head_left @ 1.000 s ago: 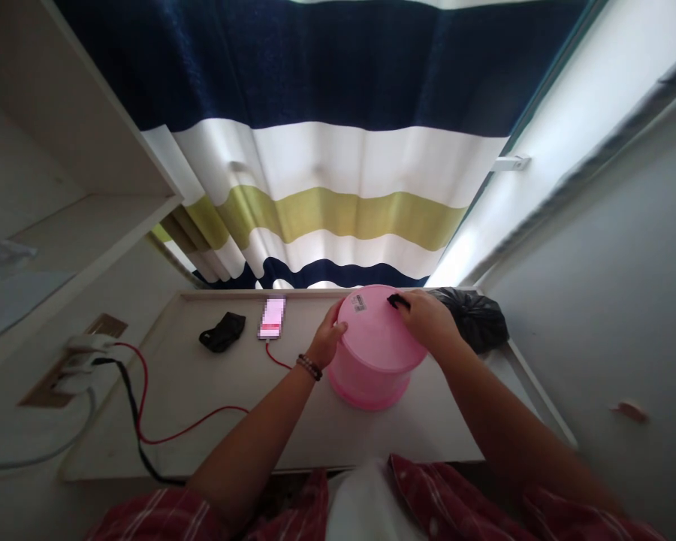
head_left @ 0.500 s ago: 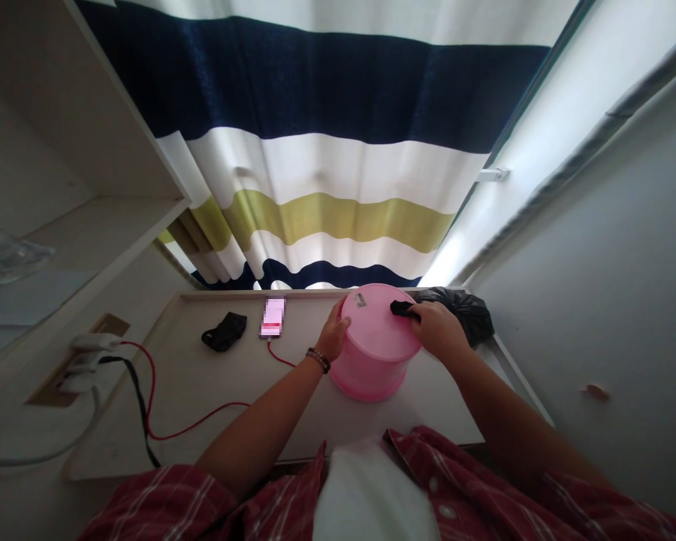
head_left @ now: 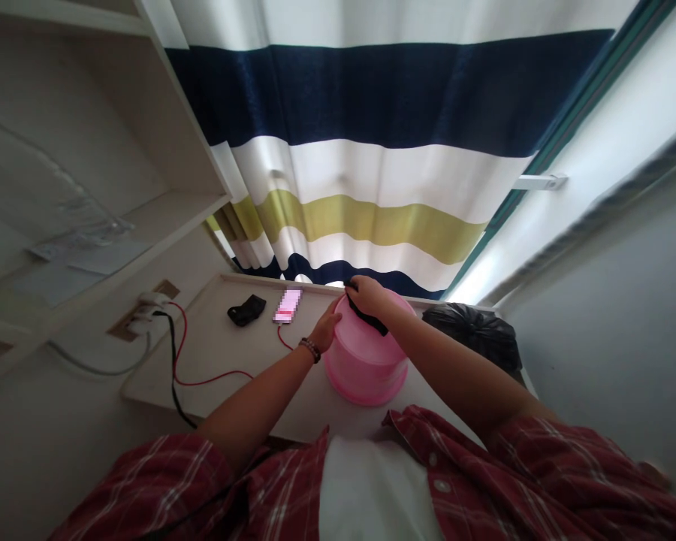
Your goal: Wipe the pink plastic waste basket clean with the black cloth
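Note:
A round pink plastic tub (head_left: 366, 376) stands on the white desktop with its flat pink face up and slightly tilted toward me. At its left edge, my left hand (head_left: 325, 330) is closed on the rim, thumb near the top face. My right hand (head_left: 369, 297) lies over the far part of that face, its fingers closed on a black cloth (head_left: 372, 319). A strip of the cloth trails over the pink surface below the hand, and a short end pokes out past the fingertips. My right hand and forearm hide part of the top.
Left of the tub lie a phone (head_left: 288, 306) on a red charging cable (head_left: 214, 378) and a folded black fabric piece (head_left: 246, 309). A black plastic bag (head_left: 473, 334) sits at right. Plugs fill a wall socket (head_left: 146, 312) under shelves; a striped curtain (head_left: 372, 210) hangs behind.
My right hand has moved left across the tub's top to its far edge with the black cloth, which now trails below it. My left hand keeps its hold. The view has shifted.

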Demonstrator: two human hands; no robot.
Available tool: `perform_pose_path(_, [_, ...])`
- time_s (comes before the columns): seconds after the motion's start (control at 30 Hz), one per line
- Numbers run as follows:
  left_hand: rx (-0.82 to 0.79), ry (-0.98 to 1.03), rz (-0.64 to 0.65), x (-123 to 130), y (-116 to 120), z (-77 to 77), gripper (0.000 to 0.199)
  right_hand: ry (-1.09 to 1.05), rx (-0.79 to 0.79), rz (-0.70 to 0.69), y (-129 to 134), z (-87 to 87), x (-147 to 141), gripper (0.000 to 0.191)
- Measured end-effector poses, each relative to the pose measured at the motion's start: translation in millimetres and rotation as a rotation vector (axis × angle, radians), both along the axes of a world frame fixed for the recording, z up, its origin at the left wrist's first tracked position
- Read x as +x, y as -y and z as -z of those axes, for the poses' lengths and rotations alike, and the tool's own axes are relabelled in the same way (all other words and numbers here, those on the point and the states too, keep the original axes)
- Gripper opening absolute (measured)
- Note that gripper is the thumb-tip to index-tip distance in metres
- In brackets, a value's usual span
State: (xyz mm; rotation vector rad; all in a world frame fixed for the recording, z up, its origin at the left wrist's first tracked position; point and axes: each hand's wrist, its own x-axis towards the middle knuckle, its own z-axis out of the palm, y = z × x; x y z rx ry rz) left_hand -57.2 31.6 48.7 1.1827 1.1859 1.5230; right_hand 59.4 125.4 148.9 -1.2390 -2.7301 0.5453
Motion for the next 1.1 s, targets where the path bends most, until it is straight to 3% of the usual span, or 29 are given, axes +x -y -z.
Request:
perform_pose_path(0.13, [0.016,-0.038,-0.073,3,1,4.7,0.033,-0.001,-0.003,-0.148,39,2.4,11,0.034])
perform_pose_path(0.27, [0.0,0.002,-0.112,8,-1,9.2,0.034,0.027,0.0,-0.312,72,3.9,45,0.029])
perform_pose_path(0.43, [-0.041,0.092,-0.08,14,-2,4.2,0.042,0.09,0.033,-0.42,87,5.8,92,0.023])
perform_pose_path(0.63, [-0.079,0.133,0.013,11,-1,-1.6,0.056,0.205,0.084,-0.096,63,10.6,114,0.031])
perform_pose_path(0.83, [-0.073,0.099,0.074,1,-2,2.5,0.057,0.184,0.062,0.222,22,12.7,93,0.033])
perform_pose_path(0.97, [-0.044,0.038,0.089,-3,0,2.2,0.056,0.174,0.052,0.303,-5,10.6,64,0.035])
perform_pose_path(1.1, [-0.003,-0.045,0.101,-6,1,1.6,0.053,0.129,0.05,0.257,-8,8.6,25,0.033])
